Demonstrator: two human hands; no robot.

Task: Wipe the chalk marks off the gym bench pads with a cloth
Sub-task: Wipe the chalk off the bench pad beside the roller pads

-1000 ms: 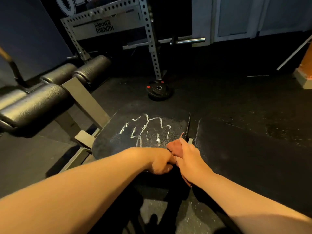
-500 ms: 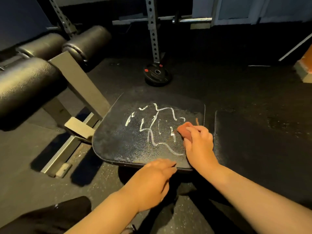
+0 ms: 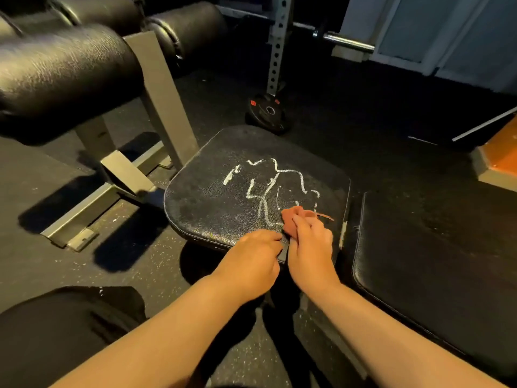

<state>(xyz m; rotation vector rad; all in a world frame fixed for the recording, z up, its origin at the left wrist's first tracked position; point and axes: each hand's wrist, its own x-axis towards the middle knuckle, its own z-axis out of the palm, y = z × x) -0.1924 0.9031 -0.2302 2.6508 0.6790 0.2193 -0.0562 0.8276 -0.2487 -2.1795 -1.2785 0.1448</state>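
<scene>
1. Head view: the seat pad (image 3: 212, 203) bears white chalk marks (image 3: 267, 189) over its middle and right. Its left part is bare, with open floor (image 3: 134, 247) beyond its left edge.
2. A narrow gap separates its right edge from the back pad (image 3: 436, 247), which the frame cuts off.
3. The right hand (image 3: 310, 247) bunches a reddish cloth (image 3: 293, 215) under curled fingers at the near end of the marks.
4. The left hand (image 3: 251, 259) lies just beside it on the near rim, fingers curled. Whether it holds anything cannot be told.
5. A weight plate (image 3: 267, 112) lies beyond the far edge, and roller pads (image 3: 64, 68) loom far left.
6. The hand hides most of the cloth.
</scene>
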